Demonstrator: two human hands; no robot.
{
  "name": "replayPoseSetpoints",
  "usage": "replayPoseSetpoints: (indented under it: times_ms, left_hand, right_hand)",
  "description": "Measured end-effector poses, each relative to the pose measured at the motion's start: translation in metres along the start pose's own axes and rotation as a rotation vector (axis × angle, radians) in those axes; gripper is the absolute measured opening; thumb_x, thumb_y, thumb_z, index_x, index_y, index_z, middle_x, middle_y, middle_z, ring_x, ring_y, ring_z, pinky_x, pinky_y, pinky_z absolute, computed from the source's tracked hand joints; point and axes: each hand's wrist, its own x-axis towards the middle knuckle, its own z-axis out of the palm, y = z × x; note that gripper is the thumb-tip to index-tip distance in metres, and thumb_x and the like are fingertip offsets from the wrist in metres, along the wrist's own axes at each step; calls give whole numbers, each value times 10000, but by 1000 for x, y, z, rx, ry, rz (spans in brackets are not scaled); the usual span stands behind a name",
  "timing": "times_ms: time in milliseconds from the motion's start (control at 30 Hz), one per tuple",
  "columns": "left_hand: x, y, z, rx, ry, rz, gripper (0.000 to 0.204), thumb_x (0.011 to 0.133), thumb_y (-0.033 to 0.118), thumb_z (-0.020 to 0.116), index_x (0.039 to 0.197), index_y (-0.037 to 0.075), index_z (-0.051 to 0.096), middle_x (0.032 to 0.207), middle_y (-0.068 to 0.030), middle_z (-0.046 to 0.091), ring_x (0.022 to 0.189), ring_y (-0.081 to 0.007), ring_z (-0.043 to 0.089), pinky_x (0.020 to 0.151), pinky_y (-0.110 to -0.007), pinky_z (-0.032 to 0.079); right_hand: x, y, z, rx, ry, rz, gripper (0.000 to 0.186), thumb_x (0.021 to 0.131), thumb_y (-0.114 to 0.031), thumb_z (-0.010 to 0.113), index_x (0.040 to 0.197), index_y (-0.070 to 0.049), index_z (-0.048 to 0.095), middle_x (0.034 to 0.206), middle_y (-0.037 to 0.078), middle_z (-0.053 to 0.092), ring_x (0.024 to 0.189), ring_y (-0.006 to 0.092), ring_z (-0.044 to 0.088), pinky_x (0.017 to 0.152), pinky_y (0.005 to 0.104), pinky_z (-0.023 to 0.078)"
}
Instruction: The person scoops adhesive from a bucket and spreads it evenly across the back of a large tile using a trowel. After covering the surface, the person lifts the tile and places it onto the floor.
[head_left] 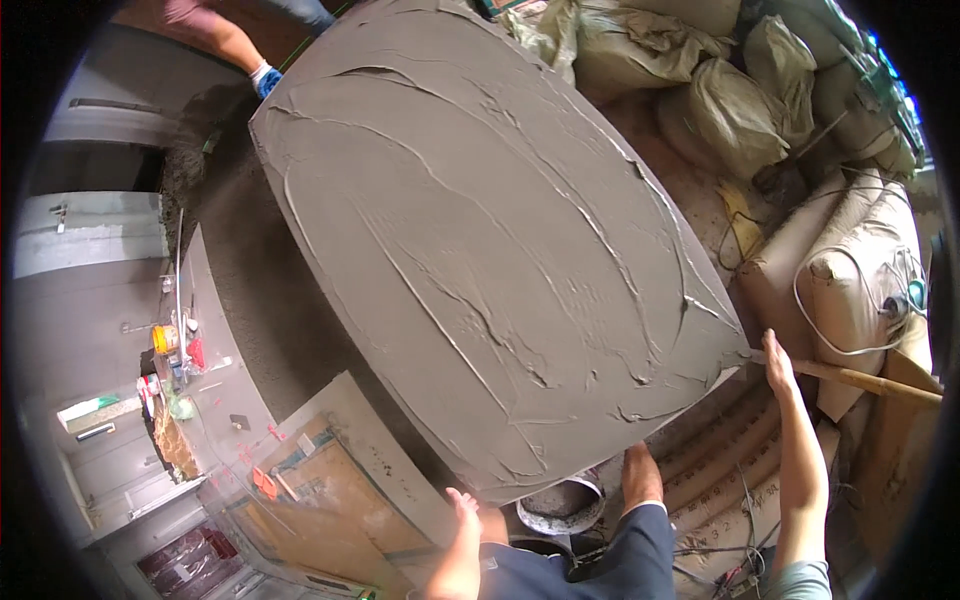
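Note:
A large rectangular tile (470, 230) fills the middle, its upper face coated with grey mortar in ridges and trowel streaks. My left hand (463, 503) is at its near left corner, thumb up beside the edge, the other fingers mostly hidden. At the near right corner, my right hand (779, 365) supports the edge with its fingers pointing up and away. Another person's blue-gloved hand (267, 82) is at the tile's far left edge.
A bucket (562, 503) with grey residue stands under the near edge by my legs. Filled sacks (700, 90) crowd the far right; stacked bags (850, 260) with a white cable and a wooden handle (865, 380) lie right. Boards (340, 470) and tools lie left.

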Motion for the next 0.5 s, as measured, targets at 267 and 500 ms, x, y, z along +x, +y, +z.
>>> replayPoseSetpoints:
  times_ms: [267, 500]
  left_hand:
    - [-18, 8, 28, -105, -167, -175, 738, 806, 941, 365, 638, 230, 253, 534, 68, 167, 401, -102, 184, 376, -266, 123]
    - [-13, 5, 31, -136, -37, -152, 976, 743, 992, 358, 1196, 176, 645, 1186, -26, 639, 935, -154, 588, 763, -331, 471]
  right_hand:
    - [3, -15, 6, -66, -83, 98, 912, 982, -746, 378, 1399, 44, 563, 1372, 162, 607, 1262, 253, 536, 1095, 377, 382]
    - [16, -42, 31, -106, -58, 112, 918, 970, -753, 404, 1347, 60, 598, 1234, 159, 667, 1143, 248, 583, 1034, 381, 429]
